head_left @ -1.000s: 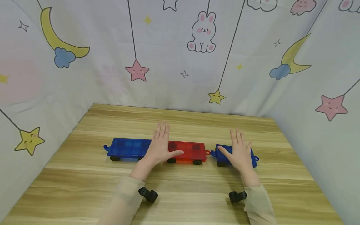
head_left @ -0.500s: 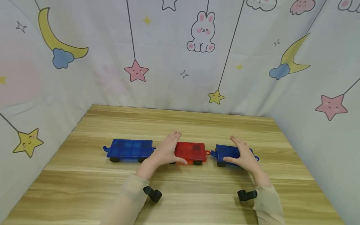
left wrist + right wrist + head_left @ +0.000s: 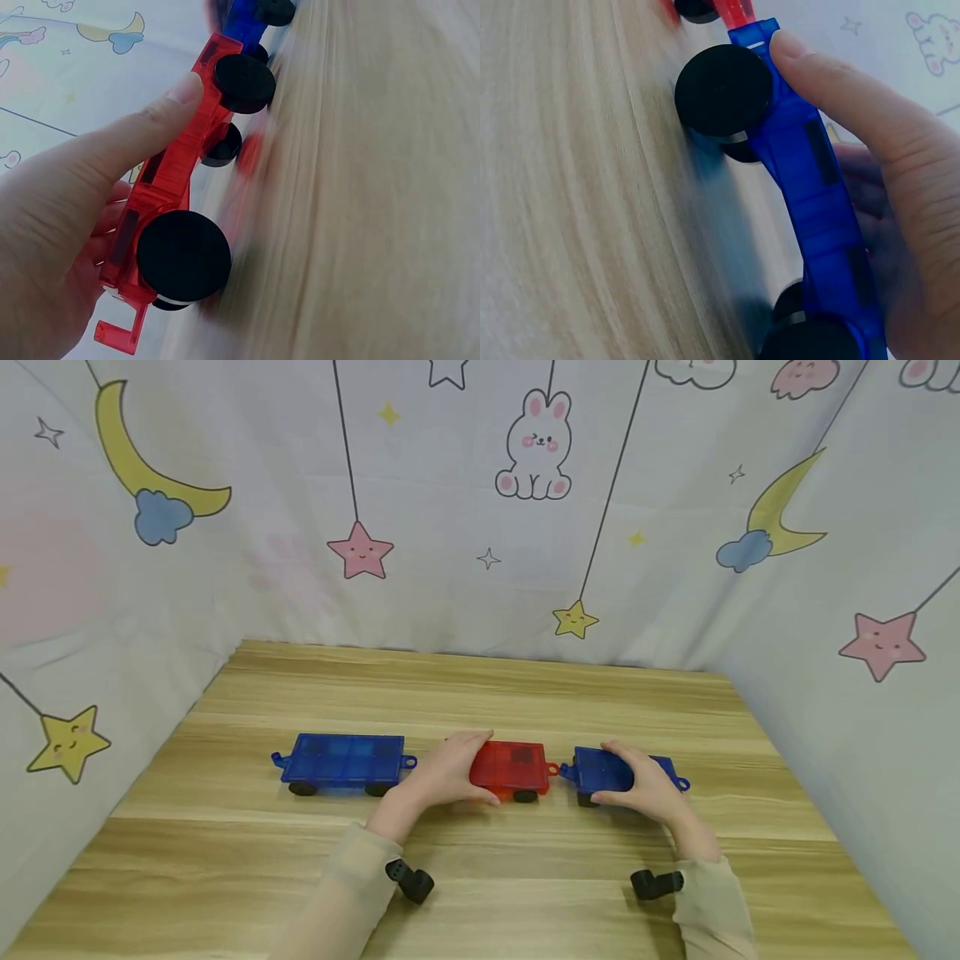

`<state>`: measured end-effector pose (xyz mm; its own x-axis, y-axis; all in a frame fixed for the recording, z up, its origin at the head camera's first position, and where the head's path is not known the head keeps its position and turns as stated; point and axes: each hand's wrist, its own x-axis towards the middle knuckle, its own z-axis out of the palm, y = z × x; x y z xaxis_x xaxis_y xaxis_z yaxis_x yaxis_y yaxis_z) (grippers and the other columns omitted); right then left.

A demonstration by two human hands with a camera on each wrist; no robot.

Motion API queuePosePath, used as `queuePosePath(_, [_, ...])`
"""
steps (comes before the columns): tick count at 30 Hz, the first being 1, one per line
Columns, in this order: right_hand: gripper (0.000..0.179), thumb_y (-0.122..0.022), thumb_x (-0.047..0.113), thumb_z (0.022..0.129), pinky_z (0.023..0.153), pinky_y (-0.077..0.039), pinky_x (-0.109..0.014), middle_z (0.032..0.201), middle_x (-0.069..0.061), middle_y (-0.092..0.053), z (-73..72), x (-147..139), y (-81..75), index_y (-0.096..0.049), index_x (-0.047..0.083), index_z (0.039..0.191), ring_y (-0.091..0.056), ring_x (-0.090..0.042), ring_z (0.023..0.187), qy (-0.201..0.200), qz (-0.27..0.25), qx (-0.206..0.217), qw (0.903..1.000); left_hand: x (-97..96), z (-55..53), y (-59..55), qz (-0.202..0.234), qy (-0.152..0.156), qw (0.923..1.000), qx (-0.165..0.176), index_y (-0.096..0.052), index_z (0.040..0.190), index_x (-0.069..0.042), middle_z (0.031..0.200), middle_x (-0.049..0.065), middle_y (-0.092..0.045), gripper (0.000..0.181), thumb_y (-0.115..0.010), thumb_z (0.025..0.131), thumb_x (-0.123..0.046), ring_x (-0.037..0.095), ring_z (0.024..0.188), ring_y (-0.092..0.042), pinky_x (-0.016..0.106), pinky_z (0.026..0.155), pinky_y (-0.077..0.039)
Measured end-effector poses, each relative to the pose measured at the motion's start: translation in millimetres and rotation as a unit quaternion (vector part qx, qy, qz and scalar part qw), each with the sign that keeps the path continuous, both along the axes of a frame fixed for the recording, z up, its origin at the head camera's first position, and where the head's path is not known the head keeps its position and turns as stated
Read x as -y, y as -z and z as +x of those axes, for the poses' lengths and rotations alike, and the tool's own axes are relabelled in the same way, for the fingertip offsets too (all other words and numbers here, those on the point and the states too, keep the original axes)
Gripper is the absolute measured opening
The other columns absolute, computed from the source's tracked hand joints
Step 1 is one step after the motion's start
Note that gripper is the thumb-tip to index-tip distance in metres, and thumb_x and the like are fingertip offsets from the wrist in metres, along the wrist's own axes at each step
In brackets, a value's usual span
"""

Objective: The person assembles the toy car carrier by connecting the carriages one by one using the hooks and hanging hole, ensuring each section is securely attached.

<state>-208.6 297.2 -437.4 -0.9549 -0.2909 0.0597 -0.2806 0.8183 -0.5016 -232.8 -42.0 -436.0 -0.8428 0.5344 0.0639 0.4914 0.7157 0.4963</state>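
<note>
In the head view, my left hand [image 3: 438, 775] grips a red translucent toy train car [image 3: 517, 764] by its long sides. The left wrist view shows its thumb along the near side and fingers behind. To the right, my right hand [image 3: 654, 789] holds a blue translucent toy car [image 3: 600, 766] the same way, thumb on the near side, as the right wrist view confirms. The red car's ring [image 3: 552, 769] lies close beside the blue car's hook [image 3: 567, 771]; whether they are linked I cannot tell. The red car's left end is hidden behind my left hand.
A second, longer-looking blue car [image 3: 345, 760] stands on black wheels to the left, hook leftward and ring toward my left hand. The wooden tabletop [image 3: 495, 877] is bounded by a printed white cloth [image 3: 442, 602] at the back and sides. Each wrist carries a small black camera [image 3: 411, 882].
Both hands have come down from flat, spread poses over the cars and closed round the red car and the right blue car. The cars stay nearly where they were.
</note>
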Motion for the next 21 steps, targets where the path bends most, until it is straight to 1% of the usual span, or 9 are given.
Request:
queuePosePath(6, [0.088,-0.082,0.040,0.076,0.105,-0.034,-0.066,0.149,-0.030,-0.039,-0.5,1.4,0.6,-0.045,0.000,0.144,-0.037,-0.051,0.135,-0.005,0.003,-0.004,1.0000,-1.2,1.3,0.4,0.015,-0.005,0.9998,0.014,-0.038,0.150,-0.005,0.148,0.012,-0.047,0.101,-0.085,0.071,-0.047,0.030,0.137,-0.042,0.047,0.112,-0.038])
queuePosePath(12, [0.087,-0.082,0.039,0.077,0.106,-0.033,-0.066,0.149,-0.030,-0.039,-0.8,1.4,1.2,-0.044,0.000,0.144,-0.037,-0.050,0.136,-0.008,-0.002,-0.003,1.0000,-2.1,2.1,2.2,0.024,-0.010,0.9993,0.026,-0.039,0.149,-0.004,0.149,0.013,-0.046,0.092,-0.083,0.076,-0.040,0.031,0.138,-0.040,0.048,0.112,-0.038])
queuePosePath(16, [0.087,-0.082,0.039,0.077,0.105,-0.034,-0.065,0.148,-0.029,-0.041,-1.0,1.7,1.6,-0.045,0.000,0.144,-0.038,-0.050,0.135,-0.010,-0.002,-0.004,0.9999,-2.4,2.8,2.3,0.021,-0.008,0.9994,0.026,-0.038,0.149,-0.003,0.150,0.013,-0.045,0.089,-0.080,0.080,-0.039,0.032,0.139,-0.038,0.048,0.113,-0.037])
queuePosePath(21, [0.086,-0.082,0.039,0.077,0.105,-0.035,-0.065,0.147,-0.028,-0.043,-1.1,1.5,1.7,-0.045,0.000,0.144,-0.039,-0.049,0.135,-0.008,0.001,-0.008,0.9999,-2.2,3.6,1.9,0.012,0.002,0.9997,0.020,-0.035,0.150,-0.001,0.151,0.015,-0.042,0.087,-0.076,0.083,-0.039,0.034,0.141,-0.035,0.050,0.115,-0.034])
